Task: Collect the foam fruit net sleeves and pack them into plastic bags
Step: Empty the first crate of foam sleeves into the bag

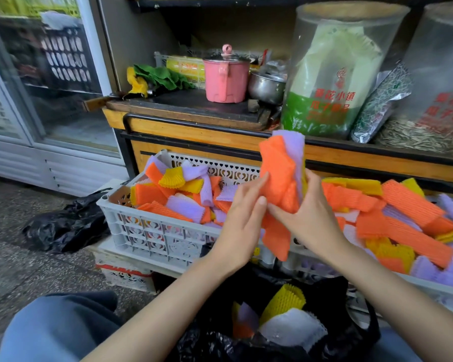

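The grey perforated plastic crate is heaped with loose orange, lilac and yellow foam net sleeves, and the heap runs on to the right, so most of the collecting looks undone. Below it, near the person's lap, the open black plastic bag holds only a few sleeves, a yellow one uppermost; it seems far from full. A crumpled second black bag lies on the floor to the left, its contents unseen. Above the crate's near rim, a bundle of orange and lilac sleeves stands upright. The right hand grips its lower part, fingers curled round it. The left hand presses against its left side, fingers nearly straight.
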Tool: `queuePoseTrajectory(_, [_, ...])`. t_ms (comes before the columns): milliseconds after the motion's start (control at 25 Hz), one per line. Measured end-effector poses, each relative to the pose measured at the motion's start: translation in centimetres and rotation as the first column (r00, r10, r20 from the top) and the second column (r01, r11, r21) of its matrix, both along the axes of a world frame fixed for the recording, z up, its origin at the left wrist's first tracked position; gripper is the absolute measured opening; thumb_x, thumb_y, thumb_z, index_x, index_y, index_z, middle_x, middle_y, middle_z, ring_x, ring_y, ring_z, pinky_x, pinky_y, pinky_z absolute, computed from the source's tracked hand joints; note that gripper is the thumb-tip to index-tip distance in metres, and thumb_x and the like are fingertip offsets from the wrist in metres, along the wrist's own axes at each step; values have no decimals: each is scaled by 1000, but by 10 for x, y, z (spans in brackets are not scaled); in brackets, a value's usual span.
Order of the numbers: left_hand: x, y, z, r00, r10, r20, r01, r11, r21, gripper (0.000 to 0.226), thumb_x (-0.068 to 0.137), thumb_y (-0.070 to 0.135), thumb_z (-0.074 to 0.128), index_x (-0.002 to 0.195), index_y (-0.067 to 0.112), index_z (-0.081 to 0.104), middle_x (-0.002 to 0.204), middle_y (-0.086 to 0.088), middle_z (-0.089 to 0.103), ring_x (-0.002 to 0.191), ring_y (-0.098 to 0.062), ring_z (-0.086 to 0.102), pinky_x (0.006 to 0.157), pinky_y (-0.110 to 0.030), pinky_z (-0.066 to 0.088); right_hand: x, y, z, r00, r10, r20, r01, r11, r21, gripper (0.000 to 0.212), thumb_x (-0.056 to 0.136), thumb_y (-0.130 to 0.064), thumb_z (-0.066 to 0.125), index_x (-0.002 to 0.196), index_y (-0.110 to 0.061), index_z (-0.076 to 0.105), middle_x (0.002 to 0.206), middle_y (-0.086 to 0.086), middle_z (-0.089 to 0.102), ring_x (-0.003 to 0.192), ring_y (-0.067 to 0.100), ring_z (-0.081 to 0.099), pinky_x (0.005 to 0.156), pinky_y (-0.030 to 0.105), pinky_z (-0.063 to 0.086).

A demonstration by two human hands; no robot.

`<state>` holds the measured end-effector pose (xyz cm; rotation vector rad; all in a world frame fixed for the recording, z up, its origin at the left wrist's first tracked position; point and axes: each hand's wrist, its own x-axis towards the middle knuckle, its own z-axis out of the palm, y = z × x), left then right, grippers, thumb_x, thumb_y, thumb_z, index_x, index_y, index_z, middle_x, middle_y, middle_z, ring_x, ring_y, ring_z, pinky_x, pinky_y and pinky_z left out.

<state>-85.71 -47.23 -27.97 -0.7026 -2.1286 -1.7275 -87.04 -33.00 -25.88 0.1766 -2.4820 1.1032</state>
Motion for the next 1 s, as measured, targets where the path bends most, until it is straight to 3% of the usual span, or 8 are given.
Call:
queuePoseTrajectory(120, [11,-10,-12,997,-81,4,81,988,-134,39,95,22,41,134,28,41,129,4,46,122,4,40,104,-12,29,6,16,-12,995,-71,64,72,997,-18,83,70,-37,77,136,-15,33,133,2,51,118,21,53,90,32,43])
queuePoseTrajectory(200, [15,-28,-28,998,38,41,-30,985,-167,37,96,20,48,133,21,46,132,3,48,121,9,40,98,-5,27,14,23,-24,995,8,101,-5,999,-34,75,70,-36,77,131,-21,36,123,-4,56,110,16,57,89,33,45])
queuePoseTrajectory(320, [17,-60,-60,917,293,272,-209,931,-298,44,95,19,55,136,11,41,130,4,43,121,0,37,92,-4,24,28,28,-48,976,142,164,-156,985,76,77,71,-30,79,135,-24,38,124,-13,45,117,5,46,90,19,33])
queuePoseTrajectory(440, [26,-74,-93,808,316,497,-94,902,-421,43,89,18,64,127,12,46,113,2,50,108,-10,48,86,-18,35,42,28,-80,932,223,285,-282,941,185,80,73,-33,77,139,-28,32,127,-19,33,123,-1,34,89,11,25])
queuePoseTrajectory(560, [32,-75,-101,798,333,503,-180,927,-328,9,90,10,61,91,15,54,81,-5,63,74,-22,62,64,-25,46,51,28,-110,865,235,444,-397,861,318,78,72,-42,73,136,-29,30,126,-14,39,123,6,43,92,16,34])
queuePoseTrajectory(640, [31,-79,-89,791,296,535,-242,955,-171,16,92,5,56,79,13,51,70,-7,61,58,-18,60,49,-20,46,52,26,-122,828,199,523,-472,751,462,76,73,-43,69,136,-24,32,126,-4,45,122,15,44,95,23,35])
queuePoseTrajectory(760, [31,-88,-65,815,297,497,-291,952,-91,17,93,8,57,76,9,53,66,-7,59,49,-11,58,42,-17,42,38,19,-126,886,116,448,-419,613,670,74,77,-41,64,140,-21,32,131,0,43,125,19,38,101,27,31])
queuePoseTrajectory(1000, [38,-105,-63,800,345,491,-331,936,-118,21,94,16,56,82,0,55,68,-6,59,48,-10,58,40,-20,41,28,-22,-139,875,158,457,-429,688,585,74,77,-43,72,136,-18,35,133,3,47,125,23,43,100,31,36])
